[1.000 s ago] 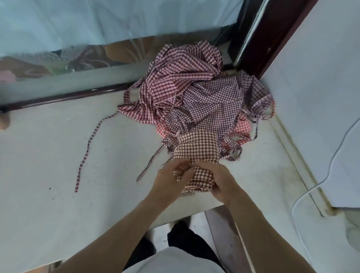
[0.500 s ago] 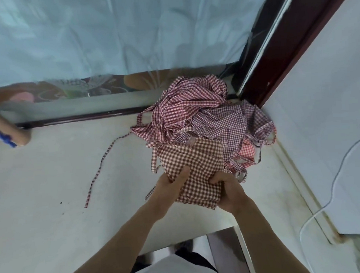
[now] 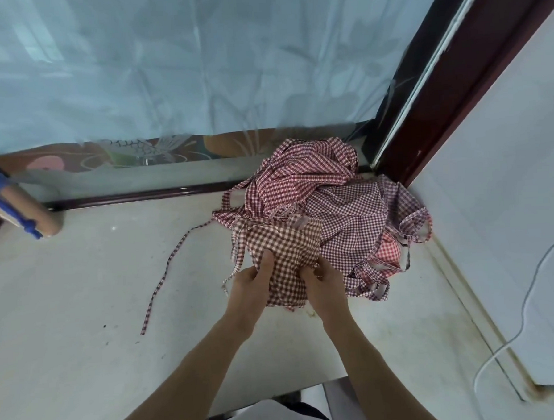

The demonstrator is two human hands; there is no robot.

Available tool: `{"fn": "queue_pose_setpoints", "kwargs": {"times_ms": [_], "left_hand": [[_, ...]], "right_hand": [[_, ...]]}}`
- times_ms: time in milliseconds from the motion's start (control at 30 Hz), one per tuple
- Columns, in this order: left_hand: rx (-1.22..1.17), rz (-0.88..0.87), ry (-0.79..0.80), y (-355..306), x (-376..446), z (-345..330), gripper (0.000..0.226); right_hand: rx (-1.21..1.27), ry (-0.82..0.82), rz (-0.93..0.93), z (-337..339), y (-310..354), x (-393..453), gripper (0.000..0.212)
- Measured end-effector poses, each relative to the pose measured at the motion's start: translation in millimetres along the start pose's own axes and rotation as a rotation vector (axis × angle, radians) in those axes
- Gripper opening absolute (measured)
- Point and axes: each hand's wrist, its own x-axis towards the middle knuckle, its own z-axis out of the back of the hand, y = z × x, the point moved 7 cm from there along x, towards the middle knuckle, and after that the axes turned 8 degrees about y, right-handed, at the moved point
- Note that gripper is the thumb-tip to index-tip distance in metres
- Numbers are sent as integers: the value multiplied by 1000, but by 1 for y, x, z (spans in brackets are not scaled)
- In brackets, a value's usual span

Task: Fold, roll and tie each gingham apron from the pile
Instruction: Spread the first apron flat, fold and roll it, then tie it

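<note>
You hold the brown gingham apron (image 3: 287,251) at the near edge of the pile (image 3: 333,200), in the far right corner of the table (image 3: 82,316); your left hand (image 3: 250,283) pinches its left side, thumb on top, and your right hand (image 3: 321,279) has its grip curled into the right side; this looks like the folding step, not yet the roll; next you would need to square the fold and find the loose tie (image 3: 166,273) trailing left; beyond hangs a pale blue curtain (image 3: 197,69), a dark door frame (image 3: 429,83) at right, a white cable (image 3: 527,299) along the wall.
</note>
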Motion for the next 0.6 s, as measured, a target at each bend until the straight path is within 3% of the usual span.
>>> {"fn": "queue_pose_setpoints", "kwargs": {"times_ms": [67,233,400,500,600], "left_hand": [[11,13,-10,-2,1,6,49],[95,-11,74,-2,10,13,69],[74,3,181,2,13,3,91],[46,-2,208,0,14,1,80],[49,34,158,3,16,3,47]], "right_hand": [[77,48,3,-7,2,-3,19],[411,305,-79,-27,-1,-11,50],[393,402,-76,-28,-3,-13,68],[385,403,-90,-23,-11,-10,80],[388,407,-102,-16,-16,-10,67]]}}
